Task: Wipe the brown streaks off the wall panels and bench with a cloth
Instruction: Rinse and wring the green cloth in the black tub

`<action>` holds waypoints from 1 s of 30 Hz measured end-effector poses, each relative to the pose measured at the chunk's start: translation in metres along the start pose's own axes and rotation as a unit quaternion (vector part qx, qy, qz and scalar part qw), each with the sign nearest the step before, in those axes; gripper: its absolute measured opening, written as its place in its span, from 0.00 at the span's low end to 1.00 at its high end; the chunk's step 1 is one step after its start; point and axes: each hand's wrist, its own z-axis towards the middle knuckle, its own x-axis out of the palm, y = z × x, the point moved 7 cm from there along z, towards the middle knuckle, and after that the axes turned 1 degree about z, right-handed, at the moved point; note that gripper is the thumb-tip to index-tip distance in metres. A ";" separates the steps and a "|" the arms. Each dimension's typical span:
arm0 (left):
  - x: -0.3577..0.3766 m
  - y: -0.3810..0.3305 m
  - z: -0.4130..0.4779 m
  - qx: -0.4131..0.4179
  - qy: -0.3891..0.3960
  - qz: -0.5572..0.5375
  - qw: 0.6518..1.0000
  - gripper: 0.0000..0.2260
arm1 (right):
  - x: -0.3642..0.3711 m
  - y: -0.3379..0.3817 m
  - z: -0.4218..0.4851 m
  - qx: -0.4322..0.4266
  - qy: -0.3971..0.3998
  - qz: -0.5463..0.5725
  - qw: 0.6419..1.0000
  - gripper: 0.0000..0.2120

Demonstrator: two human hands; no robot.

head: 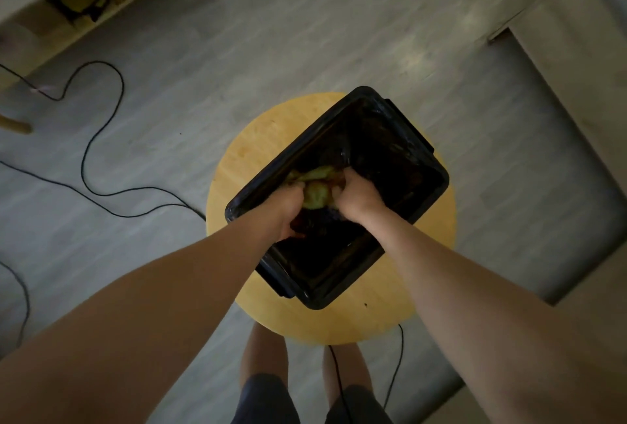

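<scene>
A crumpled yellow-green cloth [314,186] is held inside a black rectangular plastic tub [437,169], towards the tub's far half. It is gripped from both sides. The left hand [288,210] is closed around the cloth's near-left part, with its fingers curled under and into the fabric. The right hand [356,194] is closed on the right part, with its fingertips buried in the folds. The two hands are set close together, with a bunched piece of cloth showing between them and a further fold trailing out to the left of them.

The tub is placed at an angle on a round light wooden stool [244,159], and one of its corners reaches past the seat's far edge. The inside of the tub is very dark. Glints along the walls suggest liquid, though in the dim light this cannot be confirmed.

The stool is stood on a grey plank floor [237,50], across which black cables [101,125] are looped. Bare legs and dark shorts [264,400] are seen below the stool.
</scene>
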 end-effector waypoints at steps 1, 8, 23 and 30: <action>0.001 -0.002 0.001 -0.001 -0.007 -0.010 1.000 0.20 | 0.003 0.009 -0.009 -0.030 0.007 0.039 0.999 0.11; 0.020 -0.022 -0.002 0.012 -0.008 -0.069 0.998 0.17 | 0.005 0.042 -0.058 -0.115 -0.056 0.221 0.967 0.19; 0.011 -0.041 -0.002 0.056 -0.029 0.157 0.986 0.23 | 0.007 -0.017 0.000 0.145 -0.123 -0.010 0.982 0.22; 0.025 -0.033 0.005 0.022 0.016 0.022 0.999 0.17 | 0.025 0.017 -0.035 -0.005 -0.040 0.288 0.957 0.13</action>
